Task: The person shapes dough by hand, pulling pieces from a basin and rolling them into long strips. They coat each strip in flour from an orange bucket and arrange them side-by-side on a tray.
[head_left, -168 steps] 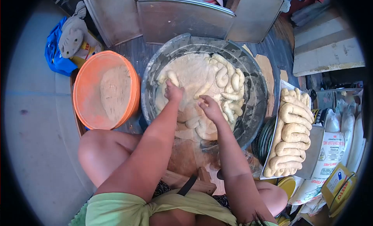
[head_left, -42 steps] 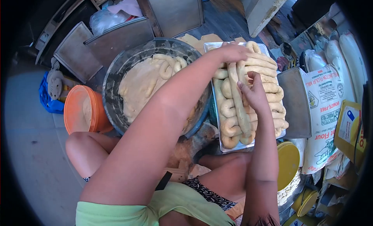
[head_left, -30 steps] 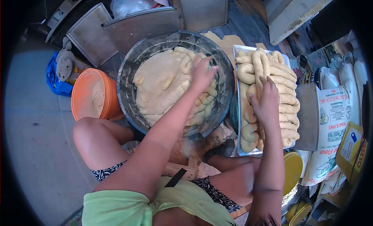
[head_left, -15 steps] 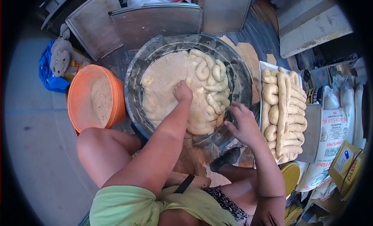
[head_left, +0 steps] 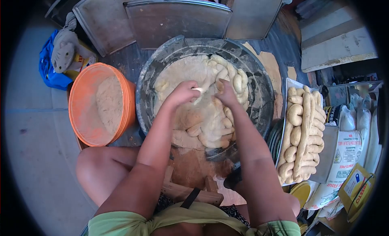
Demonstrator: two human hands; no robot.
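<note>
A wide black tub (head_left: 259, 74) holds flour-dusted dough and coiled dough ropes (head_left: 241, 82). My left hand (head_left: 185, 93) is closed like a fist above the dough mass, and a pale strip of dough (head_left: 201, 90) sticks out between its fingers toward the right. Beside it, my right hand (head_left: 227, 95) reaches in from the other side with its fingers curled onto the dough near the coils. Its fingertips are slightly blurred and partly hidden. A small gap lies between the two hands.
An orange tub (head_left: 129, 108) with flour (head_left: 108, 104) stands left of the black one. On the right a metal tray (head_left: 283, 132) carries shaped dough pieces (head_left: 306, 134), with a printed flour sack (head_left: 346, 151) beyond it. Flat metal trays (head_left: 178, 23) lean at the back.
My right hand has moved up and left from the tub's rim onto the dough, its fingers now curled. My left hand now grips a strip of dough. The view has shifted slightly.
</note>
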